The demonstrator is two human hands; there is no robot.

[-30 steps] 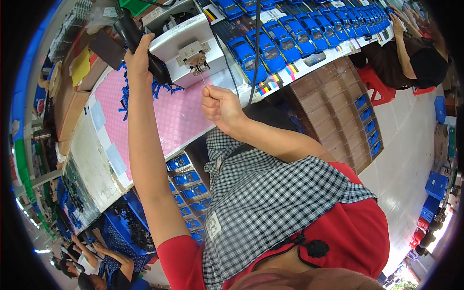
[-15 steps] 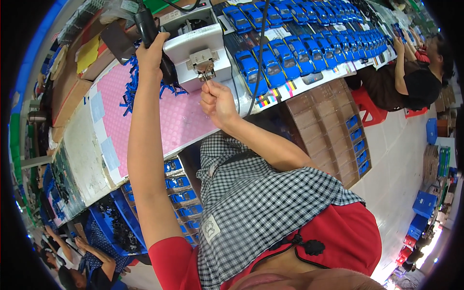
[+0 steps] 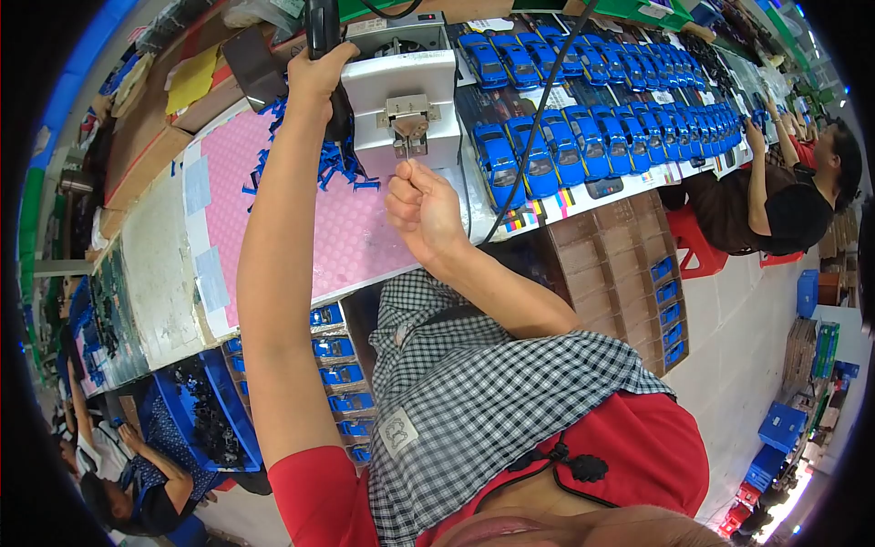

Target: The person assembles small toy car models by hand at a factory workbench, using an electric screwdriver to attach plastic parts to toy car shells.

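My left hand [image 3: 316, 77] is wrapped round a black electric screwdriver [image 3: 322, 27], held nearly upright at the left side of a white metal box machine [image 3: 369, 137]. Its lower end is hidden behind my hand and forearm. In front of the machine, my right hand [image 3: 428, 211] is closed in a pinch just below the small metal fixture [image 3: 408, 123]. Something thin and tiny shows at the fingertips, too small to name. Small blue plastic parts [image 3: 342, 169] lie in a heap beside the machine, partly behind my left forearm.
Rows of blue toy car bodies [image 3: 583, 141] line the bench to the right, with a black cable [image 3: 538, 128] hanging across. A brown divided tray [image 3: 611, 264] holds several more. Pink sheeting [image 3: 355, 237] covers the bench before me. A co-worker [image 3: 788, 201] sits at far right.
The view has shifted, so the bench appears farther right. In my left hand the screwdriver has turned more upright. My right hand's pinch sits slightly lower below the fixture.
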